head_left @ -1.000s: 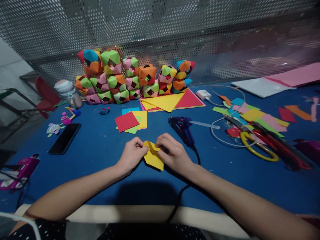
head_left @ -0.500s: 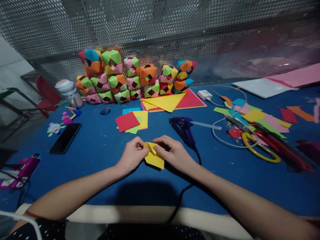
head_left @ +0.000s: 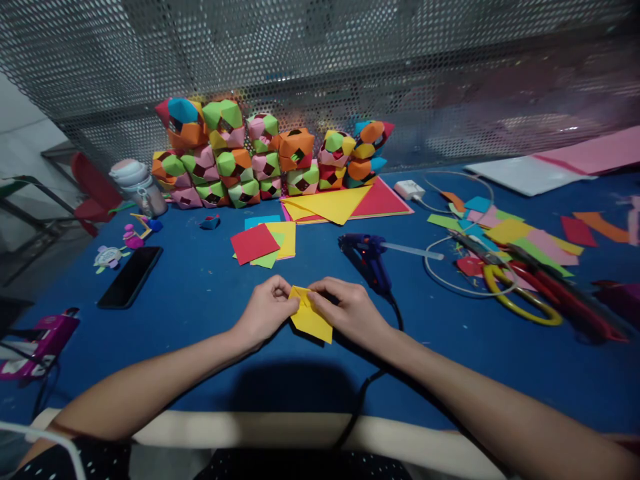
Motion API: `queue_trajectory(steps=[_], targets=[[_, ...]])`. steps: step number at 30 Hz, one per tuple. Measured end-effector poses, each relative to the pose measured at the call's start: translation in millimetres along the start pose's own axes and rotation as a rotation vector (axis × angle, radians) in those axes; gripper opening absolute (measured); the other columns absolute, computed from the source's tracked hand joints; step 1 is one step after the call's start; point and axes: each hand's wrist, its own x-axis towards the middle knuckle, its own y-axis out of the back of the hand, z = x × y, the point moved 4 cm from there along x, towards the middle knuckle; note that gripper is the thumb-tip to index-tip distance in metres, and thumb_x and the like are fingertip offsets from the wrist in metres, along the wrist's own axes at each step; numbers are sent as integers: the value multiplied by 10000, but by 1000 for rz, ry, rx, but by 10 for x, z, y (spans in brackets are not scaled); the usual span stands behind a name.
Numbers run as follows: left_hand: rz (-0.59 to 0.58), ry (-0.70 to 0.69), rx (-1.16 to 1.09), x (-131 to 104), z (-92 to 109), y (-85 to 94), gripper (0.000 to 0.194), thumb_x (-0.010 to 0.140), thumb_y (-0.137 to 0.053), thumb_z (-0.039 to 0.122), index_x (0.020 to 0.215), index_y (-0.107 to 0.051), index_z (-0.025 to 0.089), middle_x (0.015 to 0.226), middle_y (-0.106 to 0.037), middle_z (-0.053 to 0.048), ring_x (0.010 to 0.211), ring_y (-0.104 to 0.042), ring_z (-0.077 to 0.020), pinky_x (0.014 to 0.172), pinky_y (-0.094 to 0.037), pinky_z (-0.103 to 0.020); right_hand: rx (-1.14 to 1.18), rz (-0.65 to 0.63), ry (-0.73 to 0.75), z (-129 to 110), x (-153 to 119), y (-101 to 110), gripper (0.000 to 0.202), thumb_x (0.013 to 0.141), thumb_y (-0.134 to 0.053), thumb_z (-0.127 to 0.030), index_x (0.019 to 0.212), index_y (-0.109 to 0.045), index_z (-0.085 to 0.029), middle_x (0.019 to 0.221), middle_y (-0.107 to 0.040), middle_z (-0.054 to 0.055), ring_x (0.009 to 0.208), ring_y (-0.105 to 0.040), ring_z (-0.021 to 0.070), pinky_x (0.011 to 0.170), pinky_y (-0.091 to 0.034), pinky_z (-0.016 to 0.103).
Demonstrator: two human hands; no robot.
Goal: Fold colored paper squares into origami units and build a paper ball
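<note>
A small yellow piece of folded paper (head_left: 313, 323) is held between my hands, just above the blue table. My left hand (head_left: 267, 308) pinches its left upper edge between thumb and fingers. On the other side, my right hand (head_left: 347, 308) grips the upper right part, its thumb lying on the paper. Creased flaps show between the two thumbs. Beyond my hands lies a loose stack of paper squares, with a red square (head_left: 255, 244) on top. A blue glue gun (head_left: 367, 263) with a clear glue stick rests to the right.
Folded paper balls (head_left: 295, 150) are stacked along the perforated metal screen. Paper scraps (head_left: 520, 233), yellow-handled scissors (head_left: 523, 300) and a white cable lie right. A phone (head_left: 131, 277), a bottle (head_left: 137, 187) and small trinkets stand left. The glue gun's cord (head_left: 363, 393) runs to the front edge.
The flap that stood up on the yellow paper now lies flatter under my thumbs. My hands and the paper have shifted slightly right and towards me.
</note>
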Motion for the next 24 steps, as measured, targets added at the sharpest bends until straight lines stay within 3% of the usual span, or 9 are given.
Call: queue_trajectory(steps=[3,7,17,24], targets=[[-42,28,-50,-9,10,-25,156,639,-597,153,794,-584,131,689,-589,22,623,-531,-85,608,-410,-200,-16,-4,15,-8,0,-3,138,836,-505,-171,802,-639,-176,763,-674,52,692,-615,158,619,-458,271],[-57,42,-39,-19,13,-30,145,672,-621,218,770,-637,112,707,-599,3,644,-527,-97,627,-409,-212,-20,1,16,-19,5,11,151,842,-501,-192,778,-638,-178,740,-669,43,674,-611,149,608,-452,259],[-39,19,6,-6,-61,-12,220,693,-652,331,678,-622,113,650,-565,7,609,-488,-100,581,-379,-214,7,-23,-42,-32,5,7,159,835,-501,-195,714,-602,-173,674,-628,23,607,-567,132,562,-425,245],[-61,-51,139,-38,16,-37,204,722,-601,308,653,-617,117,601,-536,23,579,-455,-91,543,-347,-198,52,-33,34,-90,21,18,113,840,-518,-204,836,-626,-172,774,-616,49,722,-577,157,643,-450,276]])
